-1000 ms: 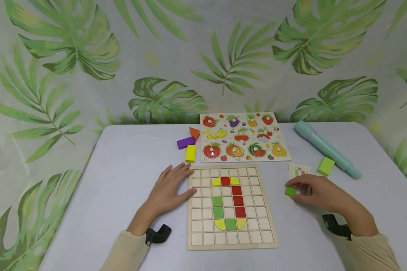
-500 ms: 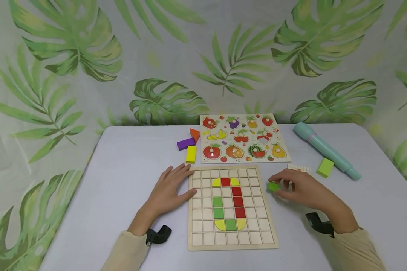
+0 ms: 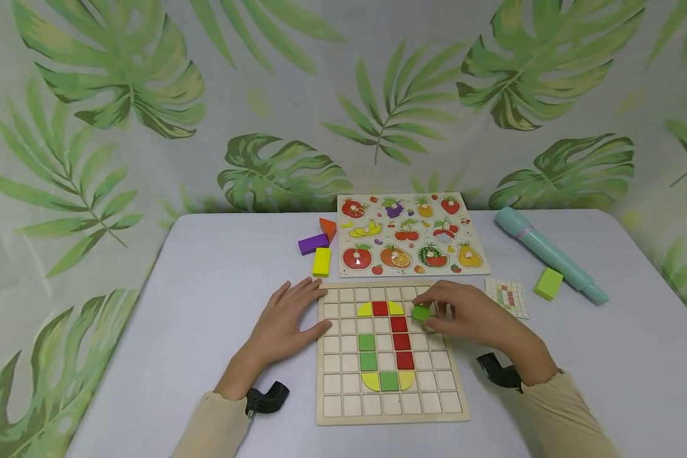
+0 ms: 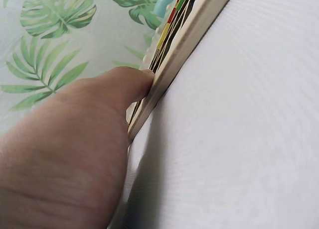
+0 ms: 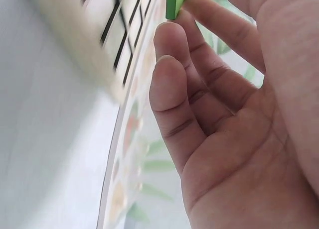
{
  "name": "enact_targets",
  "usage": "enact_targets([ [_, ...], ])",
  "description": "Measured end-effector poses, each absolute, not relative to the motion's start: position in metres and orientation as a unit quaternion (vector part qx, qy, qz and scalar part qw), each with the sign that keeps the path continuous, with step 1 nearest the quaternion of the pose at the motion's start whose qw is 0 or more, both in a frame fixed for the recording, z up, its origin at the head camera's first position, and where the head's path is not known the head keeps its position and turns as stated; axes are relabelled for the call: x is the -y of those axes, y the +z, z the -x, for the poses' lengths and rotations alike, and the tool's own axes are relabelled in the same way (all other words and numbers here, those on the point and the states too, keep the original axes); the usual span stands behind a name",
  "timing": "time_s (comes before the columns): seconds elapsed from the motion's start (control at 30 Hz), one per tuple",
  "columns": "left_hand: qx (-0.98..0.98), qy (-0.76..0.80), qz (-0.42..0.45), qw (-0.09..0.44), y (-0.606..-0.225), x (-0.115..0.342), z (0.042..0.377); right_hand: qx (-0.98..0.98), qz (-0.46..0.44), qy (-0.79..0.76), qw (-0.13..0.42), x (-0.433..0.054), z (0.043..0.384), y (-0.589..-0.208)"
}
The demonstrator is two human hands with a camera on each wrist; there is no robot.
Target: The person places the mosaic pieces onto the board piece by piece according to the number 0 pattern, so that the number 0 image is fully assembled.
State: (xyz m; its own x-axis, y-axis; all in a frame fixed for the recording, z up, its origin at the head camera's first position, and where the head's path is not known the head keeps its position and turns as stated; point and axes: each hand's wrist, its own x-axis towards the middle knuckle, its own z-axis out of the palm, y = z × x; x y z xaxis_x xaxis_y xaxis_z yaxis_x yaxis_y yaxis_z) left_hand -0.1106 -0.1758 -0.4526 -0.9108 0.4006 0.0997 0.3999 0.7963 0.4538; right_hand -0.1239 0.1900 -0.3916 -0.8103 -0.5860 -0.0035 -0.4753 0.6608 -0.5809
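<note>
Between thumb and fingertips my right hand [image 3: 469, 312] pinches a small green square tile [image 3: 421, 312], held over the upper right of a wooden grid board [image 3: 340, 404]. In the right wrist view the green tile [image 5: 173, 2] shows at the top edge, and the other fingers are bent loosely. My left hand [image 3: 286, 321] rests at the board's left edge with fingers spread; its thumb touches the rim, as the left wrist view also shows. On the board, red tiles [image 3: 401, 342], green tiles [image 3: 367, 343] and yellow quarter-round tiles [image 3: 371, 381] form a rounded ring with a gap at the upper left.
Behind the board lies a fruit puzzle [image 3: 415, 235]. Purple [image 3: 313, 244], yellow [image 3: 322, 262] and orange [image 3: 328, 229] blocks sit left of it. To the right are a pattern card [image 3: 506, 298], a light green block [image 3: 548, 284] and a teal tube-shaped object [image 3: 549, 254].
My right hand has carried the green tile leftward from beside the pattern card to over the board, leaving the card in full view. The left hand stays in place.
</note>
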Motion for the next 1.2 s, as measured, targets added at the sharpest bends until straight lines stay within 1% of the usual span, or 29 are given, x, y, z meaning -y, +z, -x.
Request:
enact_targets([
  [0.17,-0.948,0.239,-0.210,0.003,-0.452,0.176,0.110,-0.902,0.300,-0.290,0.112,-0.169,0.126,-0.391],
  [0.57,-0.948,0.238,-0.212,0.000,-0.453,0.177,0.111,-0.900,0.318,-0.268,0.130,-0.124,0.127,-0.395],
  [0.9,-0.946,0.240,-0.217,-0.010,-0.455,0.177,0.112,-0.892,0.363,-0.244,0.113,-0.110,0.130,-0.403],
  [1.2,-0.949,0.231,-0.214,-0.006,-0.456,0.179,0.112,-0.892,0.369,-0.226,0.128,-0.102,0.128,-0.403],
])
